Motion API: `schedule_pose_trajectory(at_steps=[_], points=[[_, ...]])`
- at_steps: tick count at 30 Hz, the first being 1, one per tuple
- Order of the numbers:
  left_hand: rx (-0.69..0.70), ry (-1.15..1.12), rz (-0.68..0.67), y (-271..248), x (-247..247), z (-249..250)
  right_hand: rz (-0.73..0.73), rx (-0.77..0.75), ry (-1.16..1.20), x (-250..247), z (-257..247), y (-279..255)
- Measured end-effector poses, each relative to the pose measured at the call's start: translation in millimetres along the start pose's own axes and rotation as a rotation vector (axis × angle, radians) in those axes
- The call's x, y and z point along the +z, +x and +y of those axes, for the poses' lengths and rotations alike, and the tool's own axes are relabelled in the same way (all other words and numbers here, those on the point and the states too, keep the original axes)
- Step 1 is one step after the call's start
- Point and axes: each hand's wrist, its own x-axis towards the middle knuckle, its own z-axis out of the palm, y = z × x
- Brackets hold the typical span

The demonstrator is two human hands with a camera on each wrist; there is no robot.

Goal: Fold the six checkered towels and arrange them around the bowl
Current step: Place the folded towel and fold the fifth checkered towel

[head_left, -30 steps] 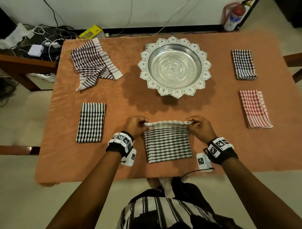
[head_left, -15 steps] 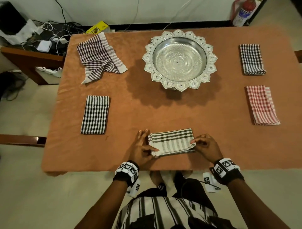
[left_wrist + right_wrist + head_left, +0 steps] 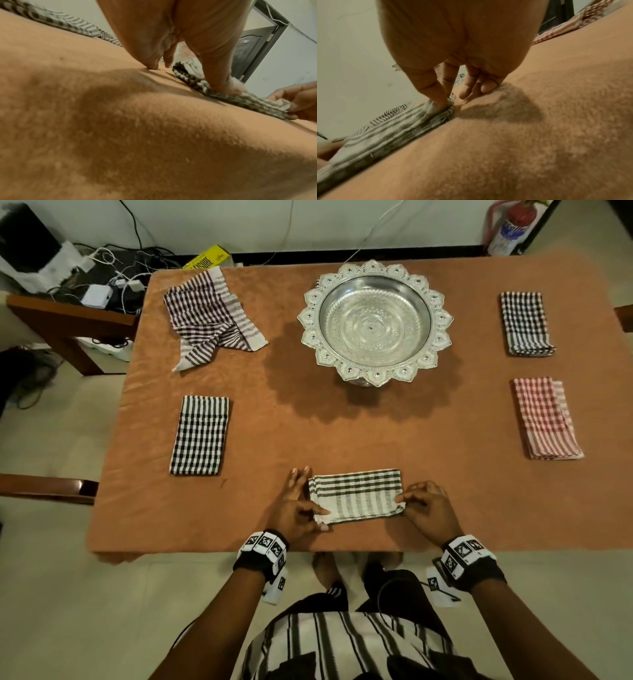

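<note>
Silver bowl sits at 12 o'clock on the orange-covered table. Towels around it:
- 6 o'clock, near table edge: grey-and-white striped towel, folded into a wide band, both hands on it.
- 8 o'clock: black-and-white checkered towel, folded, lying flat.
- 10 o'clock: brown checkered towel, unfolded and rumpled.
- 2 o'clock: dark checkered towel, folded.
- 4 o'clock: red checkered towel, folded.

Only five towels in view.

Left hand: at the striped towel's left end. Thumb lies on top of the near-left corner, pressing it down; the wrist view shows the same. Other fingers straight and held together, running along the towel's left edge with tips down on the table cover.

Right hand: at the right end. Thumb and forefinger pinch the near-right corner of the striped towel; the right wrist view shows cloth bunched under the thumb tip. Remaining fingers curled loosely, resting on the table cover just beside the towel.
</note>
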Motion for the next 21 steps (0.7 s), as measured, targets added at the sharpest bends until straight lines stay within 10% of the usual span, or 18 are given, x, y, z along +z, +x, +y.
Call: schedule_pose_trajectory(at_steps=[4,8,13,21], points=[[0.066,-0.013,0.134,-1,1,22,0.187,-0.124,-0.238,-10,-39,-9],[0.146,0.202,0.26,7,29,47,0.07,-0.274,-0.436,30,-83,-5],[-0.083,0.527,0.097,8,65,58,-0.195,-0.267,-0.428,89,-72,6],[-0.12,0.607,0.038,1,59,39,-0.121,-0.266,-0.515,86,-53,4]])
